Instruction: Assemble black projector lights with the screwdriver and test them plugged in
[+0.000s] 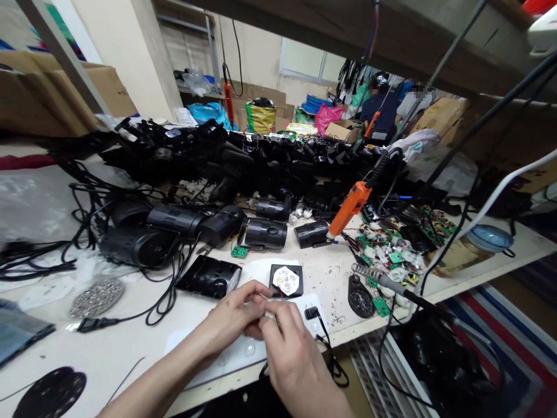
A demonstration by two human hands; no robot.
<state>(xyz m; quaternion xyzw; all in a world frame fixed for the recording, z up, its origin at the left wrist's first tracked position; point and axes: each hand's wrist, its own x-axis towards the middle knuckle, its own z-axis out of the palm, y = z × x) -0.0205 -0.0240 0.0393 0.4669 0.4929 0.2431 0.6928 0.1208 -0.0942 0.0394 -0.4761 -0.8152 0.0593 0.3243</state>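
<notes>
Lamp board (286, 281), white and many-sided, sat over a square black case (300, 288) just beyond the fingertips. Thin wires (282, 296) ran from its near edge toward the left hand (238, 307) and the right hand (290, 342), which met over a white panel (228, 364). Fingers on both were curled in close together; how tight the pinch was, and what it had hold of, could not be told, though the wire ends seemed the likeliest thing. By that reading, the step in hand was fine work on the leads, with the board not yet seated flat. The next move called for a steady left hand, a small turn of the right fingertips and no tug on the board. A black shell (209, 275) lay left of the grip, a black plug (311, 313) just to its right, and an orange screwdriver (350, 208) hung beyond.
</notes>
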